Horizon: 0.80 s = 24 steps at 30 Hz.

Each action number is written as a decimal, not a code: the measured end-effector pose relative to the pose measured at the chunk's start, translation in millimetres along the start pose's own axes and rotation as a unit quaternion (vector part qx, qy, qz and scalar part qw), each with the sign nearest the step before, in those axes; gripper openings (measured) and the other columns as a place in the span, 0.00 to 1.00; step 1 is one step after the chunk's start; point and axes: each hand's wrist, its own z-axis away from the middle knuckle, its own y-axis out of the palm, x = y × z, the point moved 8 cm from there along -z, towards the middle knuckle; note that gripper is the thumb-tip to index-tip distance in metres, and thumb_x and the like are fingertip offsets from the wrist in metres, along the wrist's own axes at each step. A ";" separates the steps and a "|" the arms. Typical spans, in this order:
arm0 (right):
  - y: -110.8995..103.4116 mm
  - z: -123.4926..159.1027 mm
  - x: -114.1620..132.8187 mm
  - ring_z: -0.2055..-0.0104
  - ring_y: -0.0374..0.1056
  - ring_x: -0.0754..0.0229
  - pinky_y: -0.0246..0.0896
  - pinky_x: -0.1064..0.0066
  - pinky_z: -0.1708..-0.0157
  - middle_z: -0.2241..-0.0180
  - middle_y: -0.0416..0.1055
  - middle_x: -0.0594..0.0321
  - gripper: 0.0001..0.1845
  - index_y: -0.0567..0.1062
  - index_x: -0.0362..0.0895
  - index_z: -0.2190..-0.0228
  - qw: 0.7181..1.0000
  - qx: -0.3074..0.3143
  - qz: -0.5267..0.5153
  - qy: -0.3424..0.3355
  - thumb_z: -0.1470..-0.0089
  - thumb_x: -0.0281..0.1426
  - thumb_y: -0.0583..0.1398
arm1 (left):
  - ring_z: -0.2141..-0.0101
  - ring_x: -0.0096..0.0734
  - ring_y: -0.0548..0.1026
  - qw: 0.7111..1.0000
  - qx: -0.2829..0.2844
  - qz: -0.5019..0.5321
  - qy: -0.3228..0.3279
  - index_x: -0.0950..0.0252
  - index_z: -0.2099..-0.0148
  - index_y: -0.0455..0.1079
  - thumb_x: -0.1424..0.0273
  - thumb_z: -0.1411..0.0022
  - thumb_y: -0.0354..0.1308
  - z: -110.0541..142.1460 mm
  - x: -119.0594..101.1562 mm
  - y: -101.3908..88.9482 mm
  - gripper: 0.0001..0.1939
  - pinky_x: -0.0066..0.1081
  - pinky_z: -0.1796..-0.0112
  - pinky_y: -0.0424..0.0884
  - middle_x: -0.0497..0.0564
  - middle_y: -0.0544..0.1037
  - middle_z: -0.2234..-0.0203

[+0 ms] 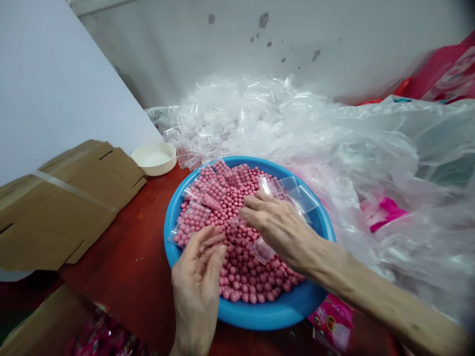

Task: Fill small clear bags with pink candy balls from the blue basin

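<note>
A blue basin (256, 319) holds a heap of round pink beads (237, 247). Over the left part of the basin, my left hand (198, 287) has its fingers loosely curved and its thumb apart, with nothing visible in it. My right hand (274, 222) is above the middle of the beads, fingers bent and pressed together; their tips are partly hidden, so what they hold cannot be made out. Just behind it lie empty clear plastic bags (302, 198). Another clear bag (262, 250) rests on the beads below it. Filled bags of beads (195, 212) lie along the basin's left side.
A white round dish (155, 158) stands behind the basin on the red table (126, 252). Folded cardboard (70, 198) lies at left. Many small clear bags (208, 133) and plastic sheeting (371, 143) pile up behind and right. A pink packet (334, 319) sits beneath the basin's right edge.
</note>
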 end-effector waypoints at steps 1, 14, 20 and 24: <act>5.9 -3.3 -1.1 0.63 0.61 0.52 0.60 0.60 0.64 0.67 0.70 0.52 0.08 0.72 0.40 0.71 0.999 0.012 0.050 0.001 0.46 0.19 0.55 | 0.58 0.31 0.77 1.000 -0.017 -0.005 0.008 0.64 0.53 0.70 0.70 0.42 0.59 1.2 -1.4 -2.7 0.13 0.25 0.59 0.75 0.53 0.78 0.59; 41.5 -6.8 -5.9 0.76 0.61 0.67 0.53 0.75 0.74 0.80 0.67 0.68 0.10 0.74 0.39 0.78 0.958 0.094 -0.267 0.044 0.50 0.19 0.56 | 0.59 0.27 0.76 0.997 -0.058 0.040 0.015 0.63 0.56 0.71 0.71 0.40 0.58 4.3 -3.3 -9.9 0.09 0.22 0.57 0.72 0.48 0.78 0.60; 43.5 -3.7 -17.0 0.76 0.64 0.66 0.57 0.76 0.75 0.78 0.70 0.68 0.04 0.76 0.39 0.73 0.887 0.107 -0.435 0.110 0.49 0.27 0.61 | 0.55 0.28 0.74 0.994 -0.085 0.073 0.016 0.63 0.56 0.72 0.72 0.40 0.58 5.9 -1.5 -14.0 0.09 0.21 0.55 0.71 0.48 0.77 0.59; 47.4 3.3 -17.6 0.74 0.64 0.66 0.59 0.75 0.72 0.76 0.71 0.67 0.08 0.75 0.39 0.73 0.792 0.106 -0.580 0.160 0.52 0.32 0.65 | 0.55 0.29 0.74 0.994 -0.085 0.072 0.018 0.63 0.56 0.71 0.72 0.40 0.58 6.0 -1.0 -14.3 0.09 0.21 0.55 0.71 0.48 0.77 0.58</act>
